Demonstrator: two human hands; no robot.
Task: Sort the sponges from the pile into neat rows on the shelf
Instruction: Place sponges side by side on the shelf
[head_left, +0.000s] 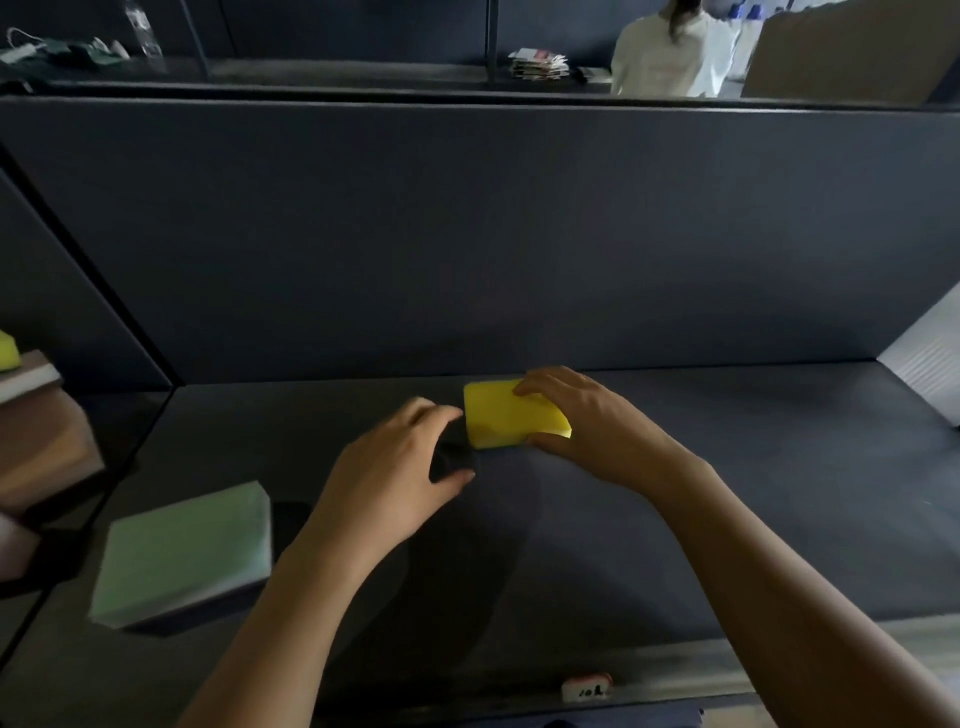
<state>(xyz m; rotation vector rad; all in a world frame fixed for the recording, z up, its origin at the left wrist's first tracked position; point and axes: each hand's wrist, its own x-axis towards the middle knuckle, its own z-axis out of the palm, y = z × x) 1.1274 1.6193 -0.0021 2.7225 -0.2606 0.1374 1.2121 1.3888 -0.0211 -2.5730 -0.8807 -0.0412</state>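
My right hand (587, 426) pinches the yellow sponge (511, 415) on the shelf (753, 467), near the back. I cannot tell whether my left hand (405, 467) holds anything. Its fingers could nudge the sponge crooked.

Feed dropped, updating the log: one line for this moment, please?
right hand: grips yellow sponge on shelf | left hand: beside it, grip unclear | green sponge: left, untouched
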